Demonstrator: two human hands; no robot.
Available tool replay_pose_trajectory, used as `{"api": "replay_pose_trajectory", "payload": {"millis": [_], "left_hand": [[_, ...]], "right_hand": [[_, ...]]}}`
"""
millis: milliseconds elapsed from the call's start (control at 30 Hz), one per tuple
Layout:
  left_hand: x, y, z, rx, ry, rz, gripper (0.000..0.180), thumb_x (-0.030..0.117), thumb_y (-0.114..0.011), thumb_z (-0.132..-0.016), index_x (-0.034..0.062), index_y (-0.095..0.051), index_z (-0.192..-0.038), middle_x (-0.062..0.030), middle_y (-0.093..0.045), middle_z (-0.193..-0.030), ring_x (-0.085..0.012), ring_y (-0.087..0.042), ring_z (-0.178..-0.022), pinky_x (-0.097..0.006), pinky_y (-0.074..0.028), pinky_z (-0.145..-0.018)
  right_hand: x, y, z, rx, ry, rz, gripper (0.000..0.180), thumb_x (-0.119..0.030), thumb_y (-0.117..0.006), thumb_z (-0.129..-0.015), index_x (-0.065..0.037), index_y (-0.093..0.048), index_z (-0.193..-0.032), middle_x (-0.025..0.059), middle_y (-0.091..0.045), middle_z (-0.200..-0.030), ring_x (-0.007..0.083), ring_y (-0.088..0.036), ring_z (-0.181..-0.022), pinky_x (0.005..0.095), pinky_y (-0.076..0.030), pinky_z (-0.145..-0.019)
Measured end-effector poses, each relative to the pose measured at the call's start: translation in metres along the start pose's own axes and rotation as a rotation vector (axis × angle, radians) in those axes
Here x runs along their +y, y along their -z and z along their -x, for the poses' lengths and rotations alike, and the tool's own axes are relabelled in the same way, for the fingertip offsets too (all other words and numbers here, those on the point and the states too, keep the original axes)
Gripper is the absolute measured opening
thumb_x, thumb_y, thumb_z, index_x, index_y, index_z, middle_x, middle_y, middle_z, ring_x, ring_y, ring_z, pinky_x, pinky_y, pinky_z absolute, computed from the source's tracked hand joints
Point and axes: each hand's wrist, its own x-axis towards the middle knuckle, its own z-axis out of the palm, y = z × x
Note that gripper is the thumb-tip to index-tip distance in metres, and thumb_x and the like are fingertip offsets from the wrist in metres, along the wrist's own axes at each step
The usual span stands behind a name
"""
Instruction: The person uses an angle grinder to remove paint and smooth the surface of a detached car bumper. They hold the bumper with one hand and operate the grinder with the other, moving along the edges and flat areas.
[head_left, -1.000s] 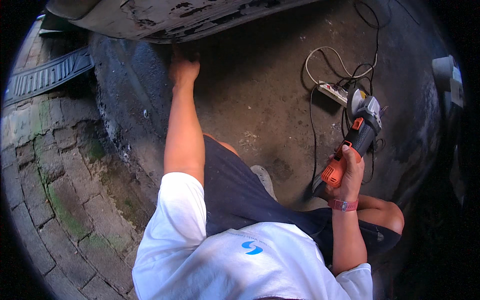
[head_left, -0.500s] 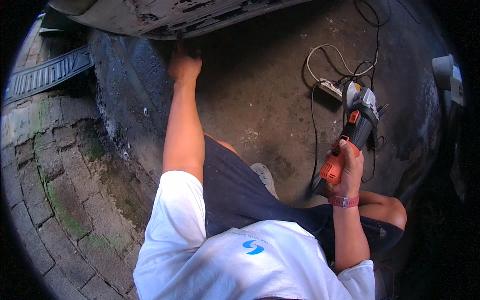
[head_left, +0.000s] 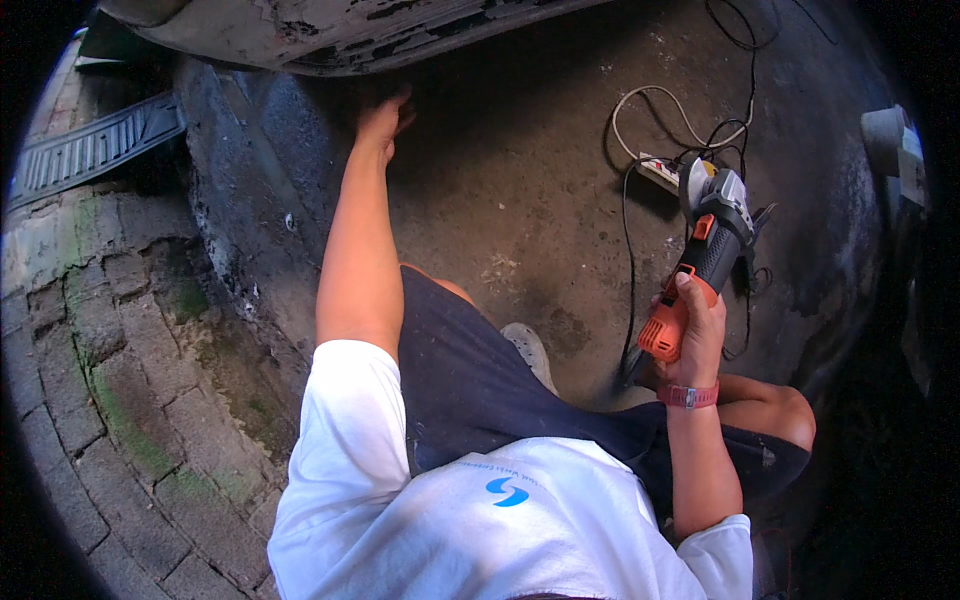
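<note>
Near panel edge (head_left: 350, 68), left hand (head_left: 383, 122)

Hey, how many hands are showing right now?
2: the left hand near the paint-chipped panel, and the right hand around the orange-and-black angle grinder. No other hand shows.

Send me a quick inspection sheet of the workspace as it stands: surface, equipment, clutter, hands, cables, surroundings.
Surface: dark, stained floor.
Equipment: orange-and-black angle grinder, disc end away from the person; panel with peeling paint at the top.
Clutter: power strip on the floor.
Hands: right hand grips the grinder; left hand is near the panel's lower edge, contact unclear.
Cables: pale cable looped near the strip; black cable trailing across the floor.
Surroundings: mossy paving and grey ribbed piece at left.
</note>
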Motion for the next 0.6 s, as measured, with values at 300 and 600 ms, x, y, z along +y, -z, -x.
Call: {"api": "replay_pose_trajectory", "payload": {"millis": [300, 600], "left_hand": [[0.003, -0.023, -0.009, -0.057, 0.013, 0.190, 0.058, 0.014, -0.069, -0.108, 0.0113, -0.049, -0.163, -0.0115, -0.059, -0.159, -0.0313, -0.063, -0.134, -0.049, -0.057, -0.114], [0.000, -0.018, -0.023, -0.051, 0.027, 0.349, 0.056, 0.018, -0.078, -0.102, 0.0132, -0.056, -0.154, -0.0097, -0.064, -0.148, -0.0292, -0.063, -0.129, -0.049, -0.055, -0.114]], "right_hand": [[-0.005, 0.000, 0.000, -0.007, -0.004, 0.062, 0.031, -0.017, -0.083, -0.098, -0.008, -0.059, -0.117, 0.0049, -0.069, -0.096, 0.0173, -0.072, -0.076, 0.0348, -0.063, -0.068], [-0.004, 0.000, -0.004, 0.016, -0.012, 0.045, 0.034, -0.016, -0.084, -0.097, -0.007, -0.059, -0.118, 0.0047, -0.068, -0.098, 0.0166, -0.071, -0.079, 0.0348, -0.064, -0.070]]}}
